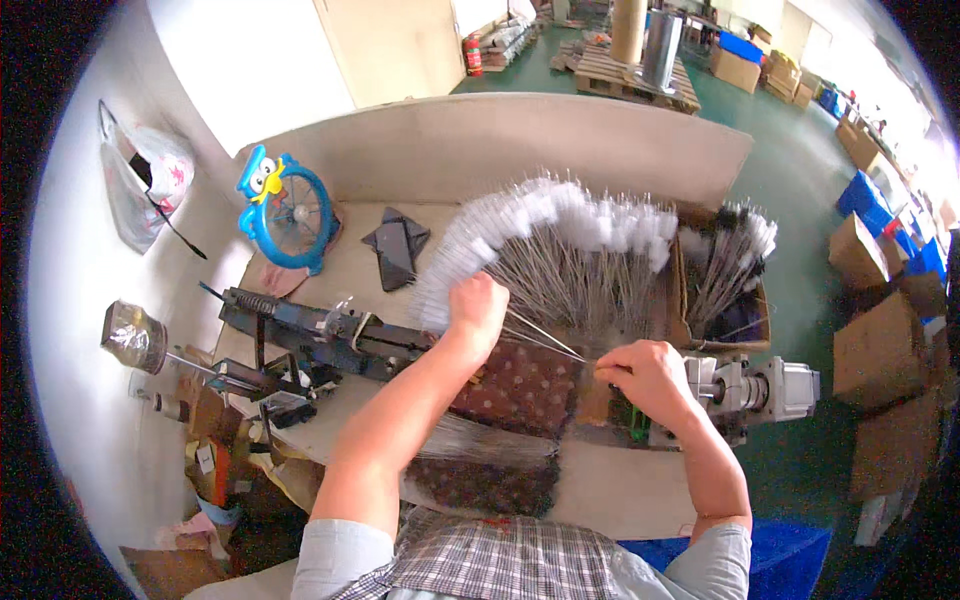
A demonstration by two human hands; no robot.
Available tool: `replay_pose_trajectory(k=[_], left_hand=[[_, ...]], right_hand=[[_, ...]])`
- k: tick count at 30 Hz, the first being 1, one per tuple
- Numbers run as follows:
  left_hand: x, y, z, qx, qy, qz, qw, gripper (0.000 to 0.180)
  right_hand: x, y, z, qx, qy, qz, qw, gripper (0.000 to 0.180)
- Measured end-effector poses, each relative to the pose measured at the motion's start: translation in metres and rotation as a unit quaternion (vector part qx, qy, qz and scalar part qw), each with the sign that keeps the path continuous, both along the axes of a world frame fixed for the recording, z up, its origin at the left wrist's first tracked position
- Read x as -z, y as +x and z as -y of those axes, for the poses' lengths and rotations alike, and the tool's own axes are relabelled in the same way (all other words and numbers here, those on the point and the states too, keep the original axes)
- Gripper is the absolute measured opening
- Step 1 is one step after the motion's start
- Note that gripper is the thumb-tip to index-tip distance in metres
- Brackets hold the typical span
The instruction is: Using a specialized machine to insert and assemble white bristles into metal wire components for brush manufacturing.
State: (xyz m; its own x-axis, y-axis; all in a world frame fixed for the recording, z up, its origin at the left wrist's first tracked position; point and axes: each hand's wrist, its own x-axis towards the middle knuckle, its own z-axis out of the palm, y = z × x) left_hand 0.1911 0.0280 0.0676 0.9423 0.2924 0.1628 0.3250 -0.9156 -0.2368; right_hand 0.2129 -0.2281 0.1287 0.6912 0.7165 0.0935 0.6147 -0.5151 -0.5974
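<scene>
My left hand (480, 312) is closed around thin twisted-wire brush stems (545, 338) that run down to the right. At the other end of these stems, my right hand (648, 380) has its thumb and fingers pinched together beside the machine's right end. A large fanned heap of wire brushes (560, 262) with white bristle heads lies just beyond both hands, stems toward me. A brown dotted cloth (515, 388) is spread on the table below my hands. Loose thin wires (490, 440) lie across the cloth nearer to me.
A long dark machine rail (340, 335) crosses the table at left, and a grey motor unit (790, 390) sits at right. A carton (760, 330) holds more brushes. Behind are a phone (395, 255), a blue fan (322, 215) and a low board (540, 140).
</scene>
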Motion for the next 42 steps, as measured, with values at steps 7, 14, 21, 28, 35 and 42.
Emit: replay_pose_trajectory(k=[7,14,21,28,35,42], left_hand=[[-0.013,-0.116,0.032,0.148,-0.273,0.133,0.941,0.017],[0.057,-0.190,0.007,-0.278,-0.913,0.047,0.294,0.046],[0.021,-0.198,-0.038,-0.084,-0.952,0.273,0.107,0.042],[0.031,-0.167,-0.024,-0.132,-0.615,0.089,0.772,0.039],[0.036,-0.158,0.007,-0.118,-0.842,0.284,0.443,0.016],[0.037,-0.155,-0.001,-0.108,-0.590,0.129,0.790,0.024]], right_hand=[[-0.003,-0.001,-0.050,-0.146,0.044,0.035,0.988,0.016],[0.013,-0.036,-0.144,-0.183,0.104,0.082,0.974,0.012],[0.027,-0.055,-0.176,-0.118,0.044,0.129,0.984,0.009],[0.022,-0.049,-0.176,-0.138,0.054,0.118,0.982,0.011],[0.010,-0.054,-0.124,-0.164,0.126,0.112,0.972,0.014],[0.090,-0.062,-0.138,-0.132,0.116,0.080,0.981,0.021]])
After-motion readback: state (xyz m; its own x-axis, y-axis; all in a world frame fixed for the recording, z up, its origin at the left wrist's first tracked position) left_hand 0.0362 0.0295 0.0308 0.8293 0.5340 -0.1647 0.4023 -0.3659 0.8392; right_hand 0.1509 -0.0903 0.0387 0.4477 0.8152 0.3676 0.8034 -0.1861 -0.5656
